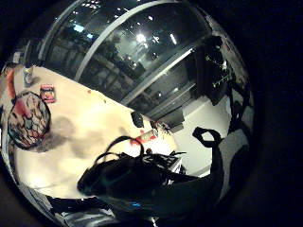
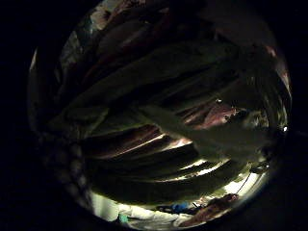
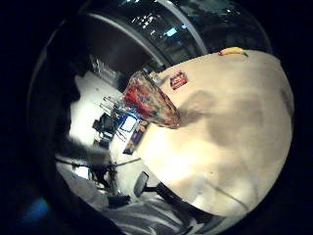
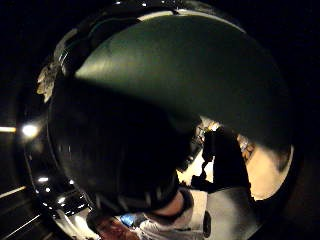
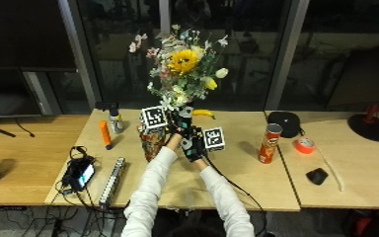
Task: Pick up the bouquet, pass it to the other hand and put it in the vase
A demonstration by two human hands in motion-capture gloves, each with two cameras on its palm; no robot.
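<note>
The bouquet (image 5: 184, 69), with a sunflower, white and pink blooms and green leaves, stands upright in the air above the table's middle. My left hand (image 5: 175, 129) grips its stems, which fill the left thumb side palm view as stems (image 2: 159, 144). My right hand (image 5: 193, 146) sits directly under the left, fingers curled round the stems' lower end; a green part of the bouquet (image 4: 200, 70) and the other hand's glove (image 4: 115, 150) crowd its thumb side view. The mottled multi-coloured vase (image 5: 151, 141) stands on the table just left of both hands, also seen as the vase (image 3: 149, 100) and vase (image 1: 29, 120).
On the wooden table (image 5: 242, 182) stand a red crisp can (image 5: 268, 143), an orange tape roll (image 5: 303, 145), a black pouch (image 5: 284, 123), a banana (image 5: 203, 113), an orange marker (image 5: 104, 134), a small bottle (image 5: 116, 121), and a cabled device (image 5: 81, 173) at front left.
</note>
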